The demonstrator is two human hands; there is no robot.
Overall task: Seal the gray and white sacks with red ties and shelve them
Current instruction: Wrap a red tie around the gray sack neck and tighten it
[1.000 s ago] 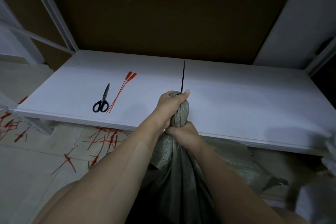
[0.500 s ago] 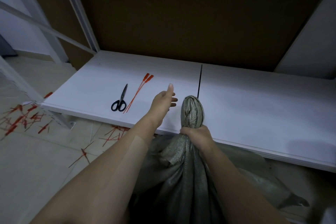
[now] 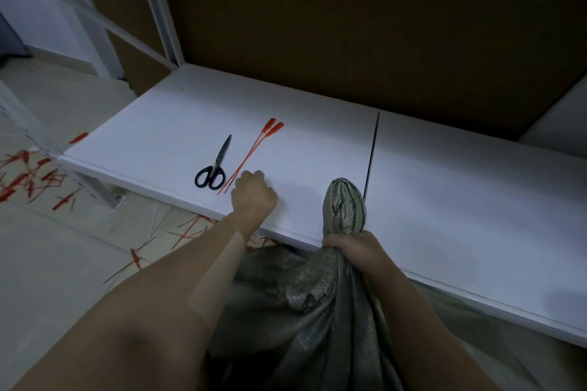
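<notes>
The right hand (image 3: 352, 244) gripped the sack (image 3: 344, 206) by its bunched neck at the shelf (image 3: 444, 184) edge. The ties (image 3: 251, 155) lay just beyond the nearer, curled left hand (image 3: 252, 195), running away from it. Whether that hand pinched one was unclear.

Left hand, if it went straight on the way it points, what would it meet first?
Probably the red ties, lying just ahead of the left hand on the shelf; whether it touches them is unclear.
</notes>
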